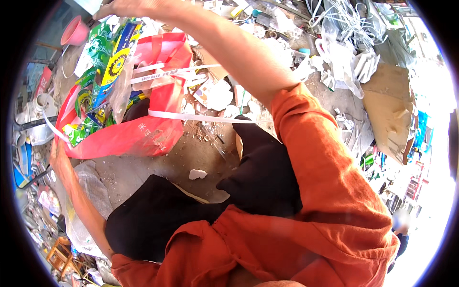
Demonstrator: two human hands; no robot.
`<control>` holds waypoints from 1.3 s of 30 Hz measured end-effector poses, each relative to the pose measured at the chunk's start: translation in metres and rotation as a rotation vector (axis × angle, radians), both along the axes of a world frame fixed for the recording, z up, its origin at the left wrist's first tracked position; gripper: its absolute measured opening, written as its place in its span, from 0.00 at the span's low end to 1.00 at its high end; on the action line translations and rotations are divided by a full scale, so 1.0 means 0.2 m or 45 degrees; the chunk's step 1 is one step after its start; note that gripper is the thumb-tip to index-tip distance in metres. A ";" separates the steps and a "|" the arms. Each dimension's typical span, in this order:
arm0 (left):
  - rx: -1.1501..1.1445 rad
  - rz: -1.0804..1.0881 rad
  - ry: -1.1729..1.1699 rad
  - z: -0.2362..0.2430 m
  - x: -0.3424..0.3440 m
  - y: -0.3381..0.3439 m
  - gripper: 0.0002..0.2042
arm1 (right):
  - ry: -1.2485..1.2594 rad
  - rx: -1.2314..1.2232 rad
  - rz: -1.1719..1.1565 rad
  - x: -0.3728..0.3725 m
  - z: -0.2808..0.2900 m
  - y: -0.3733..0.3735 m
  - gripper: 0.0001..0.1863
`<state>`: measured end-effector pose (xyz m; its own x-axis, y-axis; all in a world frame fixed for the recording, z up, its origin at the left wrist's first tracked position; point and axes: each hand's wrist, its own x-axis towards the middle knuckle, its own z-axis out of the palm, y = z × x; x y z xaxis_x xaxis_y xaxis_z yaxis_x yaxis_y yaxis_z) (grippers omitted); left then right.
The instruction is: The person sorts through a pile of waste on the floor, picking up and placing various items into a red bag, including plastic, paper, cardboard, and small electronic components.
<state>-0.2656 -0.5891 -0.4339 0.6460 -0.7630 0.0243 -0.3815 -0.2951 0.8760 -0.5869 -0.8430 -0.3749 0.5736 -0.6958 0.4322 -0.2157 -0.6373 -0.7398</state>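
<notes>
A red bag [153, 138] stuffed with green, yellow and blue printed plastic packaging [112, 64] lies at upper left, with white straps [191, 116] across it. My left hand [60, 150] touches the bag's lower left corner; its fingertips are partly hidden, so its grip is unclear. My right arm reaches over the bag to the top edge of the picture, where my right hand [114, 8] is small and partly cut off beside the packaging. I cannot make out whether it holds anything.
A pink bucket [74, 29] stands at upper left. Scraps, white pipe pieces [43, 104] and tangled strapping [334, 19] surround the work area. A cardboard sheet [387, 100] lies right, a translucent sack [83, 205] left. My dark-clad legs are folded below the bag.
</notes>
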 end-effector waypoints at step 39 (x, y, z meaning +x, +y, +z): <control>0.716 -0.437 -0.565 0.19 0.03 -0.18 0.24 | -0.437 1.328 -1.057 -2.73 -0.69 0.51 0.13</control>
<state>-0.2596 -0.6249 -0.3951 0.3927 -0.8920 -0.2239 -0.8099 -0.4507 0.3754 -1.1330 -0.7408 -0.5136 -0.1943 -0.8649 -0.4628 0.0325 0.4658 -0.8843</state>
